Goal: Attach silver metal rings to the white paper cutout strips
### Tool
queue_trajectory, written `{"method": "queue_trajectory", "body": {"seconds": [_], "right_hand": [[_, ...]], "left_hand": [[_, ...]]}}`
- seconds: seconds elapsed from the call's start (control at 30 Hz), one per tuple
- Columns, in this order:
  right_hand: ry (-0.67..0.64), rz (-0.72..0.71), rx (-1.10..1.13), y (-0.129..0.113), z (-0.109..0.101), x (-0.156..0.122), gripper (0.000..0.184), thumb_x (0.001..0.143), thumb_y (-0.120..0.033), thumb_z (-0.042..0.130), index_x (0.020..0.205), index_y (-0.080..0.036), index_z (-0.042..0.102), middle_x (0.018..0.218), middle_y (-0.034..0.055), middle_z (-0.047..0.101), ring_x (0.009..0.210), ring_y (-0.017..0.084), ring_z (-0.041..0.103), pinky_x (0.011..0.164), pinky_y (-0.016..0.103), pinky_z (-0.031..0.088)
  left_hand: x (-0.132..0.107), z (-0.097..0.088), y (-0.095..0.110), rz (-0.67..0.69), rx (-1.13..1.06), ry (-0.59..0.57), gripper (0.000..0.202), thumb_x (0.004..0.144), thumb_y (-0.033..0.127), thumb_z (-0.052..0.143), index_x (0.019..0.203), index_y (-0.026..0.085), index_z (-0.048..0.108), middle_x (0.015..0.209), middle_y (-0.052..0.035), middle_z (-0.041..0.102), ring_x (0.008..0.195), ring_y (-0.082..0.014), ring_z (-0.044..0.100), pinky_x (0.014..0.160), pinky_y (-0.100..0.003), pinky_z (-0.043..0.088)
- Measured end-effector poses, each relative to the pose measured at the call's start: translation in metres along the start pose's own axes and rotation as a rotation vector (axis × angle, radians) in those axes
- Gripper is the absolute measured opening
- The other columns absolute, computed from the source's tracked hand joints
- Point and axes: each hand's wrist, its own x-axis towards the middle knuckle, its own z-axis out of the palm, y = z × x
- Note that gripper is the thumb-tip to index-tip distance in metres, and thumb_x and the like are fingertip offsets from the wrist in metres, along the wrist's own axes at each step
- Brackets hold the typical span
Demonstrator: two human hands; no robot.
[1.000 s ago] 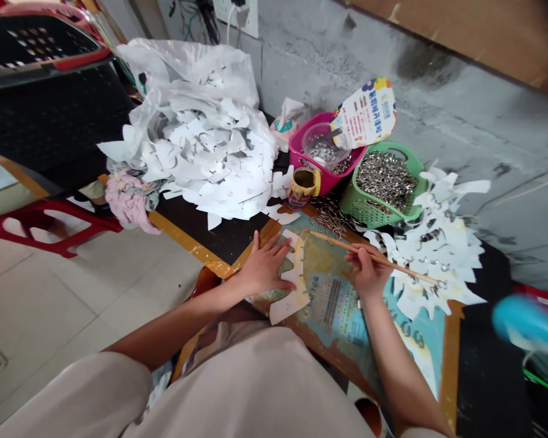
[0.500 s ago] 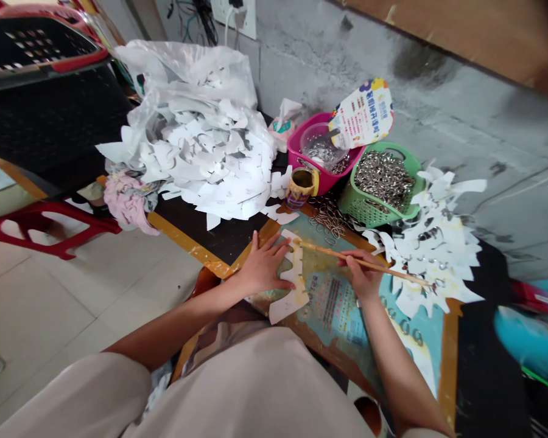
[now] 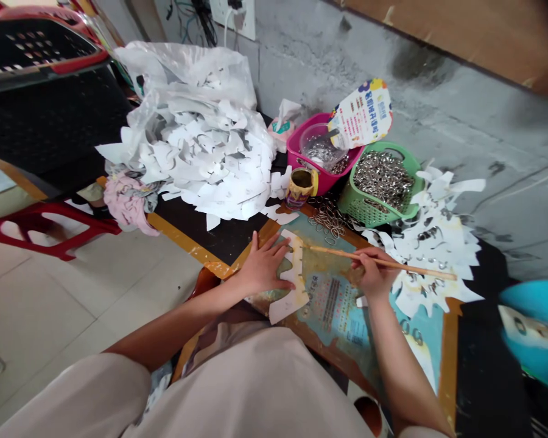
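My left hand (image 3: 265,266) lies spread, its fingertips and thumb resting on a white cut-out piece (image 3: 295,292) with a notched edge and yellowish smears. My right hand (image 3: 375,272) pinches a thin wooden stick (image 3: 383,263), perhaps a brush. Its far tip reaches the upper part of the cut-out, and the other end points right. Beneath lies a stained blue-green printed board (image 3: 333,304). Just beyond the cut-out stands a small open can (image 3: 300,187) with yellowish drips, beside loose metal rings (image 3: 327,220).
A large heap of white cut-outs (image 3: 219,164) spills from a plastic bag at the back left. A pink basket (image 3: 295,149) and a green basket (image 3: 369,207) hold metal pieces. More cut-outs with metal rings (image 3: 432,243) lie at right. A grey wall (image 3: 461,134) rises behind.
My right hand has moved right with the stick, whose tip has shifted slightly right on the cut-out. My left hand stays in place. A blue object at the far right has shifted.
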Motion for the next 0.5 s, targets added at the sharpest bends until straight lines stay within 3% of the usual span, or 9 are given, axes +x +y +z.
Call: {"method": "queue_trajectory", "body": {"seconds": [0.17,0.33,0.5], "right_hand": [[-0.121,0.03,-0.006,-0.0016,0.0055,0.0049,0.015,0.084,-0.034,0.067,0.083,-0.02,0.072,0.071,0.0007,0.071,0.054,0.015,0.067,0.05,0.026,0.053],[0.007,0.028,-0.02,-0.0038,0.0056,0.007,0.015,0.081,-0.033,0.066,0.074,-0.02,0.07,0.06,-0.0021,0.066,0.044,0.013,0.06,0.043,0.024,0.048],[-0.06,0.105,0.068,-0.0026,0.0032,0.0081,0.009,0.075,-0.027,0.067,0.071,-0.02,0.071,0.059,-0.0015,0.067,0.043,0.012,0.06,0.04,0.022,0.047]], "left_hand": [[-0.0008,0.0007,-0.0005,0.005,0.006,0.01,0.09,0.071,0.078,0.063,0.14,0.023,0.045,0.157,-0.0122,0.039,0.149,-0.0382,0.022,0.11,-0.065,-0.028],[-0.0008,0.0013,-0.0011,0.003,0.018,0.012,0.089,0.071,0.078,0.063,0.14,0.024,0.046,0.157,-0.0108,0.039,0.15,-0.0378,0.022,0.112,-0.065,-0.026],[-0.0003,0.0023,-0.0017,0.001,0.024,0.014,0.09,0.071,0.077,0.063,0.141,0.023,0.045,0.157,-0.0109,0.038,0.149,-0.0383,0.022,0.111,-0.066,-0.027]]}}
